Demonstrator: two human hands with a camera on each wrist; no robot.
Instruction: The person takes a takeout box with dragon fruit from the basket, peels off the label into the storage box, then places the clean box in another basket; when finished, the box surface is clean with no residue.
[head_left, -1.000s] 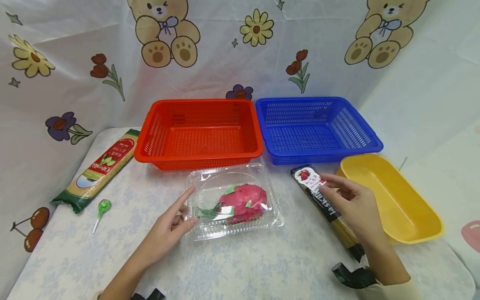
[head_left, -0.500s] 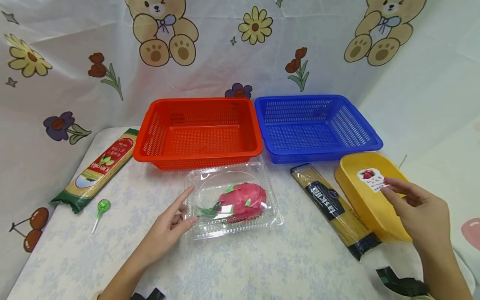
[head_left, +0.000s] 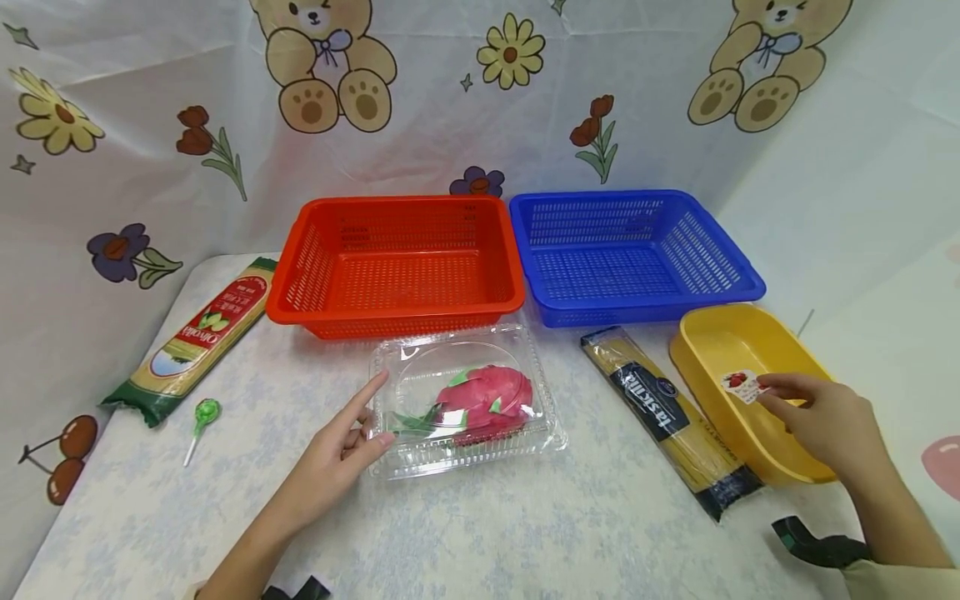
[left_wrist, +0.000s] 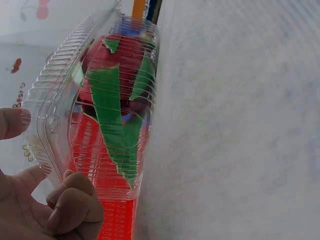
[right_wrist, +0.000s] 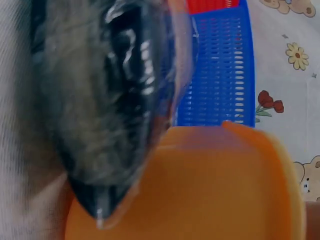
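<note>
My left hand [head_left: 330,462] rests at the left side of a clear plastic clamshell box [head_left: 401,375], index finger and thumb touching it. Inside lies a pink dragon fruit [head_left: 491,400] with green leaf tips, which look like paper in the left wrist view. Over the yellow bin [head_left: 735,333], my right hand [head_left: 828,421] pinches a small white label [head_left: 742,386] with a red fruit picture. The label hangs above or within the bin; whether it touches the bottom is unclear. Left of that bin lies a black-and-gold pasta packet [head_left: 667,421], blurred up close in the right wrist view.
A red basket [head_left: 397,321] and a blue basket [head_left: 637,315] stand side by side at the back. On the left lie a green-ended pasta packet [head_left: 198,342] and a green lollipop [head_left: 206,411]. A printed cloth [head_left: 420,100] hangs behind the table.
My right hand has carried the label from over the black-and-gold packet rightward to the yellow bin and lowered it. The bin, tilted half a second ago, sits flatter. My left hand stays put.
</note>
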